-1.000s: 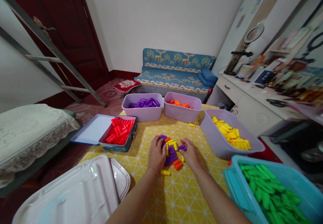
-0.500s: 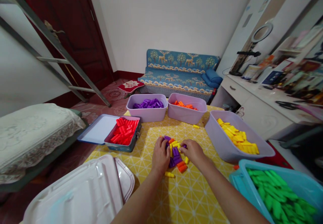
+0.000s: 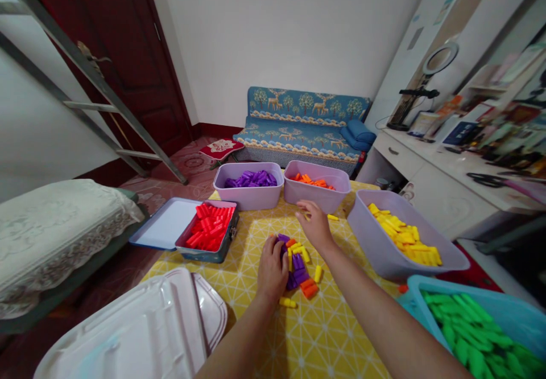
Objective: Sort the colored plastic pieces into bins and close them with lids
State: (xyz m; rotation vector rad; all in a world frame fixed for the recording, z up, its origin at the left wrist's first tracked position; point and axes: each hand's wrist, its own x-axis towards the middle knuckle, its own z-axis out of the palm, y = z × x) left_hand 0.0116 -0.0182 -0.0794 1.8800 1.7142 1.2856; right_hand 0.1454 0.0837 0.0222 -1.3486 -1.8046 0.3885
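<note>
A small pile of plastic pieces lies on the yellow patterned tablecloth (image 3: 256, 225): purple pieces (image 3: 298, 265), yellow pieces (image 3: 301, 249) and orange pieces (image 3: 309, 288). At the pile's left side, my left hand (image 3: 273, 268) rests with its fingers curled round purple pieces, partly hidden by it. My right hand (image 3: 315, 226) is beyond the pile, in front of the lilac bin with orange pieces (image 3: 313, 200). Its fingers are bent toward the thumb; whatever they hold is not visible. Single yellow pieces lie by the pile, one near my left wrist (image 3: 288, 303).
A lilac bin of purple pieces (image 3: 247, 198) stands at the back left. Red pieces fill an open tin (image 3: 213, 254) at left. To the right are a lilac bin of yellow pieces (image 3: 369, 248) and a turquoise bin of green pieces (image 3: 420, 305). White lids (image 3: 128, 328) lie front left.
My right hand has left the pile's right side and moved away from me, toward the back bins. The purple piece seen at its fingertips is no longer visible. My left hand stays put.
</note>
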